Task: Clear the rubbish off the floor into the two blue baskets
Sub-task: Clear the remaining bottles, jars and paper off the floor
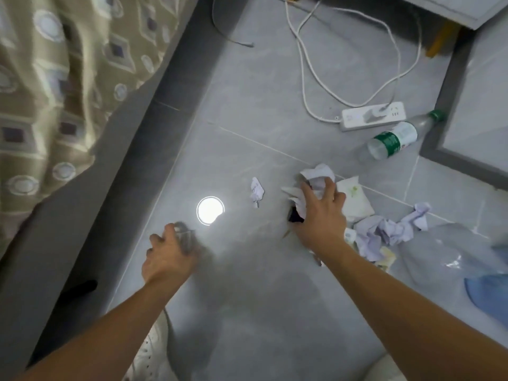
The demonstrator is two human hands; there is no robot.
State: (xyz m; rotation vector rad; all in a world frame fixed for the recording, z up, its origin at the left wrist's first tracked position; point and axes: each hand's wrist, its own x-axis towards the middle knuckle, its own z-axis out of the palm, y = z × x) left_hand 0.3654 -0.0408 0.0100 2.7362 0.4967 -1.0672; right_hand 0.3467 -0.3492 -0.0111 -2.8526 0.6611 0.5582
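My right hand (pixel 320 215) is closed around a bunch of crumpled white paper (pixel 316 174) and a small dark item, low over the grey tiled floor. My left hand (pixel 167 257) grips a blurred grey, see-through scrap (pixel 185 237). A small paper wad (pixel 257 190) lies between my hands. More crumpled paper (pixel 384 232) and a white packet (pixel 356 199) lie just right of my right hand. An empty plastic bottle (pixel 395 138) with a green label lies further back. A blue basket (pixel 486 295) lined with a clear bag shows at the right edge.
A white power strip (pixel 371 116) with looping cords lies at the back. A grey bed frame (pixel 115 149) with a patterned cover runs along the left. A grey cabinet (pixel 450 127) stands at the right. A white shoe (pixel 149 353) is at the bottom.
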